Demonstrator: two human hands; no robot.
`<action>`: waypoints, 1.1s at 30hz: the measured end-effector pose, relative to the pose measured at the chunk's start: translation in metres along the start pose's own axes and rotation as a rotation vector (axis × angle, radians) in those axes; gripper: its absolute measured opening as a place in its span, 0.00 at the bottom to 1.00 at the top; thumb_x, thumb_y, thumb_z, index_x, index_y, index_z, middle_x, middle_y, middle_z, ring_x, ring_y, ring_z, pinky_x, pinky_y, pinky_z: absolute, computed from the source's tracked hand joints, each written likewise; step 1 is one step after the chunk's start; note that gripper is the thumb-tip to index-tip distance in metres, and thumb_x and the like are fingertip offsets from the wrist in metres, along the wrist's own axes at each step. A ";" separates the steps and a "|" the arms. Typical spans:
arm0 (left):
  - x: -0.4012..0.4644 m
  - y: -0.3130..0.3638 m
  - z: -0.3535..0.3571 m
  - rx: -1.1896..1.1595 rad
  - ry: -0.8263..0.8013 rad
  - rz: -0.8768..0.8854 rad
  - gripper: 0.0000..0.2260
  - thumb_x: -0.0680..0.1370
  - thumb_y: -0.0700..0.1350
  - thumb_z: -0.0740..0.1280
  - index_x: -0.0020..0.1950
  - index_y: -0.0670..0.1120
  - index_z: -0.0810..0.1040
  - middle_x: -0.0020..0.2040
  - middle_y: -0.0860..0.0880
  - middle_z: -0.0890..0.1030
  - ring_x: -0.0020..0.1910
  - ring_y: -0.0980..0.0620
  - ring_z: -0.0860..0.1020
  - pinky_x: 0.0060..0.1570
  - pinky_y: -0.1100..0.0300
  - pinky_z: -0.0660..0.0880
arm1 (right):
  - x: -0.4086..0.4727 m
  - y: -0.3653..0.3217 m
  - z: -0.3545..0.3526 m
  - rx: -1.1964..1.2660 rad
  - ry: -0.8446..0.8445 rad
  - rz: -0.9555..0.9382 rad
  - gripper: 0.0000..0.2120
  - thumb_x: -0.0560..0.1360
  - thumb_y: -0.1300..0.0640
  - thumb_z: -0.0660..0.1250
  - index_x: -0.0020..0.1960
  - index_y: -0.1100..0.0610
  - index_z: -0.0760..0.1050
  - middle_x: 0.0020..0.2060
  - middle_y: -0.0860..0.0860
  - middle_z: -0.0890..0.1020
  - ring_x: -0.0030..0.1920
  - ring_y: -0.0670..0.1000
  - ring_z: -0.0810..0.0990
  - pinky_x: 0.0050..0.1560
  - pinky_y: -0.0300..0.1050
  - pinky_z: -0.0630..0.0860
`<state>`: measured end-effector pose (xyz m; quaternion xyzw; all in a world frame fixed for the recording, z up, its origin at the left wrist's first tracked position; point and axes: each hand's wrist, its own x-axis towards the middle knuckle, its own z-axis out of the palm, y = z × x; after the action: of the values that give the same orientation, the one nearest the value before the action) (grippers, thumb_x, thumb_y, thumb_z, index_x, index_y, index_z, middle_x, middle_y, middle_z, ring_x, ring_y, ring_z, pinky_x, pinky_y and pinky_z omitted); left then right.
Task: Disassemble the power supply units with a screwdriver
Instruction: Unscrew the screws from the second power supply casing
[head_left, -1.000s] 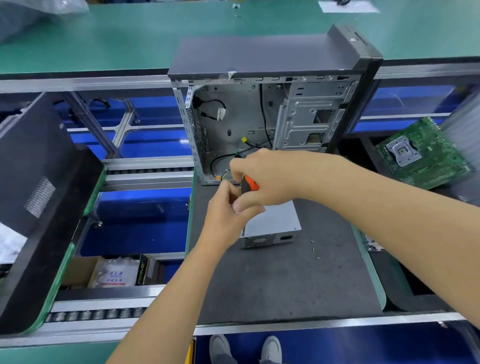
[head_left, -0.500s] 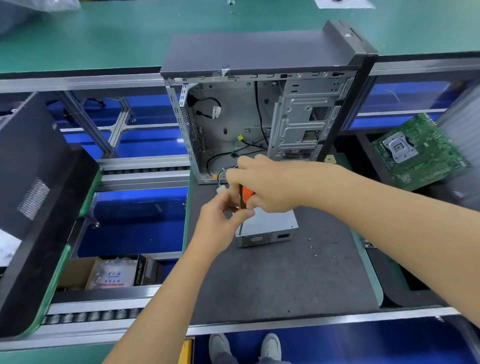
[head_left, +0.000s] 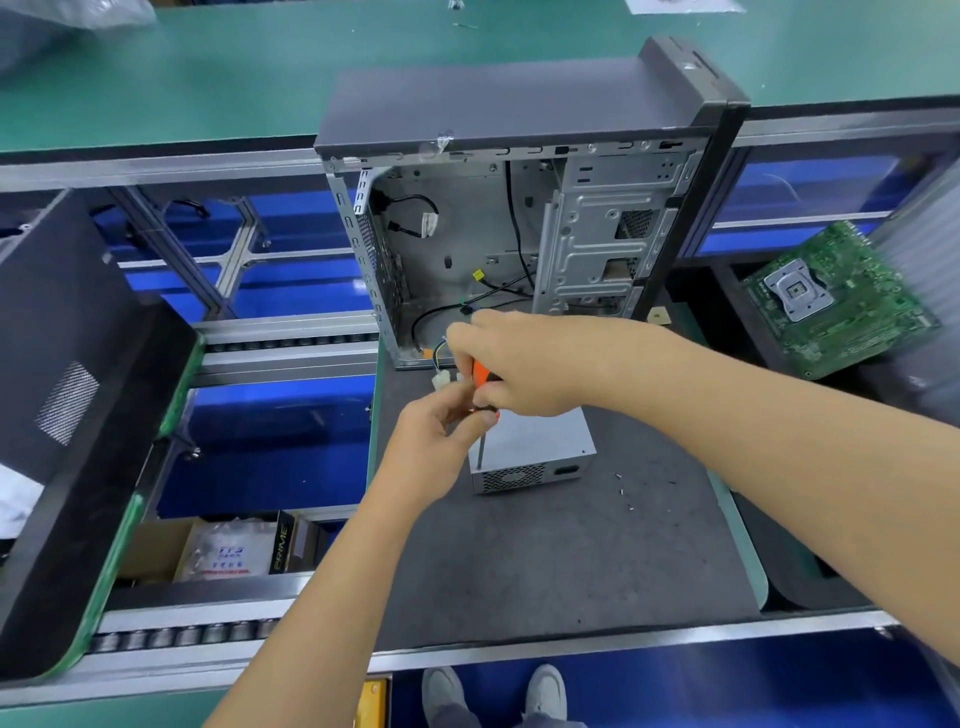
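Note:
A grey metal power supply unit (head_left: 540, 449) lies on the dark mat (head_left: 545, 561), its vented face toward me. My right hand (head_left: 514, 364) grips a screwdriver (head_left: 482, 379) with an orange and black handle, and the shaft points down to the unit's left top edge. Just left of it, my left hand (head_left: 436, 447) pinches the lower handle near the shaft with curled fingers. White connectors (head_left: 441, 382) on the unit's cables lie behind my hands. An open computer case (head_left: 519, 234) stands upright behind the unit.
Small loose screws (head_left: 623, 491) lie on the mat right of the unit. A green motherboard (head_left: 836, 296) sits at the right. A black side panel (head_left: 62, 415) leans at the left over roller rails. A cardboard box (head_left: 218, 551) rests below.
My hands stay together on the screwdriver over the unit. The left hand's fingers have shifted slightly on the handle. The camera view has moved a little.

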<state>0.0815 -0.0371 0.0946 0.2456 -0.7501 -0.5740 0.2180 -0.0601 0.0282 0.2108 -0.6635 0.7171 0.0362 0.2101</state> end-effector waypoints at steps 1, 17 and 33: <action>0.000 -0.001 0.000 0.012 0.010 -0.004 0.14 0.77 0.38 0.72 0.49 0.59 0.81 0.45 0.53 0.84 0.48 0.51 0.81 0.52 0.57 0.78 | -0.001 -0.001 0.000 0.003 -0.016 -0.017 0.08 0.77 0.54 0.64 0.51 0.47 0.65 0.48 0.46 0.66 0.52 0.55 0.71 0.49 0.57 0.74; -0.003 -0.004 0.005 0.030 0.004 -0.015 0.09 0.77 0.38 0.72 0.50 0.53 0.81 0.45 0.53 0.84 0.49 0.50 0.80 0.56 0.53 0.77 | -0.005 -0.004 0.003 0.007 -0.012 0.031 0.09 0.78 0.55 0.64 0.55 0.49 0.67 0.51 0.50 0.69 0.53 0.56 0.71 0.47 0.53 0.72; -0.004 -0.005 0.003 0.038 0.002 -0.010 0.08 0.79 0.41 0.71 0.48 0.56 0.79 0.45 0.56 0.82 0.47 0.54 0.79 0.51 0.60 0.75 | -0.002 -0.008 0.008 0.017 0.073 0.008 0.07 0.78 0.55 0.64 0.53 0.50 0.68 0.50 0.50 0.69 0.52 0.56 0.72 0.44 0.50 0.68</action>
<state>0.0833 -0.0340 0.0892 0.2539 -0.7595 -0.5604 0.2111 -0.0502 0.0316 0.2057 -0.6596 0.7274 0.0066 0.1892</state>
